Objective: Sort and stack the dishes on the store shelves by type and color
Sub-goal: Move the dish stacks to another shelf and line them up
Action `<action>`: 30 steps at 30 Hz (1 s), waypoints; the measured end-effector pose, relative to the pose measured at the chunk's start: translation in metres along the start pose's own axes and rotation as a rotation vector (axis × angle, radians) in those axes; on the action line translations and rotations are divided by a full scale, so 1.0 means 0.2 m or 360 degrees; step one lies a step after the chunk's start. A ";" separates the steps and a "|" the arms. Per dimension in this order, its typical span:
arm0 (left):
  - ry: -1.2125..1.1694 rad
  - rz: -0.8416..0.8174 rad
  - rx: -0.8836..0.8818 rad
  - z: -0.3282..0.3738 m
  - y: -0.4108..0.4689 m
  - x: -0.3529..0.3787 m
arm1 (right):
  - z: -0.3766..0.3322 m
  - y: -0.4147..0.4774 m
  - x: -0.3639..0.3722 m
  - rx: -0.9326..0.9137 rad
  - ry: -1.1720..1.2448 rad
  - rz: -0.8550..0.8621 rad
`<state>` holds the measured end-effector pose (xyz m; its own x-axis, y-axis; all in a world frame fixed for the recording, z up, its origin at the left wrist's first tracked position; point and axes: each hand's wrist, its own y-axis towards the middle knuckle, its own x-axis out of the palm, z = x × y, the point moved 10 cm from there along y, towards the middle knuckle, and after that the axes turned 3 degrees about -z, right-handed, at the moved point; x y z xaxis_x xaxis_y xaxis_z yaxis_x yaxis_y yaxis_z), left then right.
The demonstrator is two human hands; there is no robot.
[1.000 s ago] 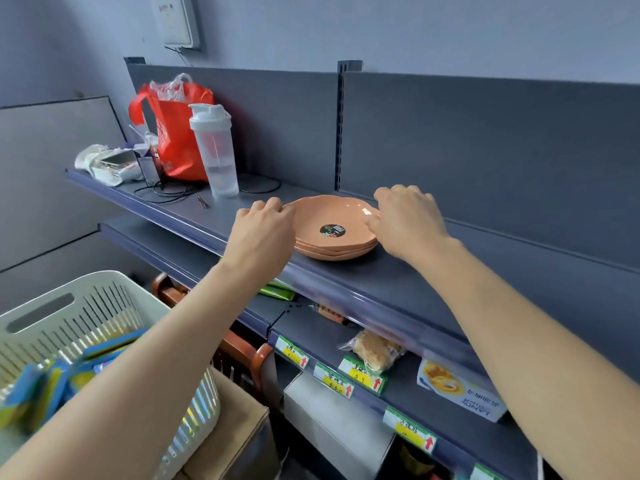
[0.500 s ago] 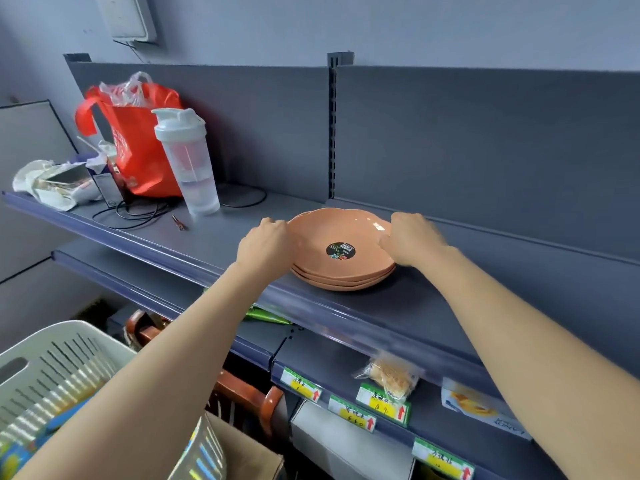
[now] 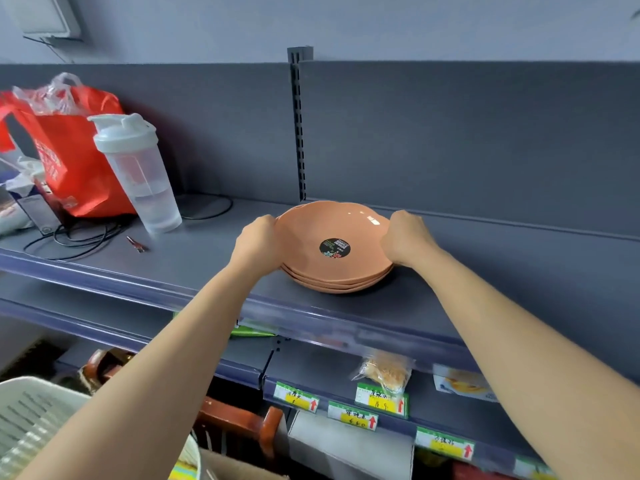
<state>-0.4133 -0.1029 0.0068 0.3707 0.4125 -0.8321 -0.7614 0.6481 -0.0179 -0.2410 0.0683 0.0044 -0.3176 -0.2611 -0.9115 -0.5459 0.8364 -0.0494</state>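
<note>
A stack of salmon-pink plates point(image 3: 311, 237) is set on the upper shelf point(image 3: 194, 268). Its rim is clasped by the left hand point(image 3: 256, 237) and the right hand point(image 3: 403, 237), each grip curled closed. A little water is held in the shaker bottle point(image 3: 138, 174), and crumpled clear plastic in the red bag point(image 3: 79, 168).

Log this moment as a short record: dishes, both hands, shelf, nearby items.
dishes: stack of peach plates, dark round sticker on the top one
location: top shelf, near its front edge
left hand: grips the stack's left rim
right hand: grips the stack's right rim
nearby: shaker bottle and red bag, to the left
</note>
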 end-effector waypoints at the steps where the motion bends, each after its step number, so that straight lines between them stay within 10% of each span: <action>1: -0.0008 0.0012 0.0050 0.04 0.00 0.00 | 0.03 -0.02 -0.03 0.0029 0.0028 0.0042; 16: -0.0224 -0.0146 0.0812 1.03 -0.42 0.43 | 1.01 -0.70 -0.60 0.0741 0.0329 0.0649; 30: -0.0273 -0.0730 0.1691 2.21 -2.13 1.23 | 2.34 -2.48 -1.16 0.1427 0.0333 0.1202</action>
<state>0.2371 0.0056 0.0557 0.6240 0.0294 -0.7809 0.2598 0.9347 0.2428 0.4665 -0.0605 0.0484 -0.4916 0.4384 -0.7524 0.5439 0.8293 0.1279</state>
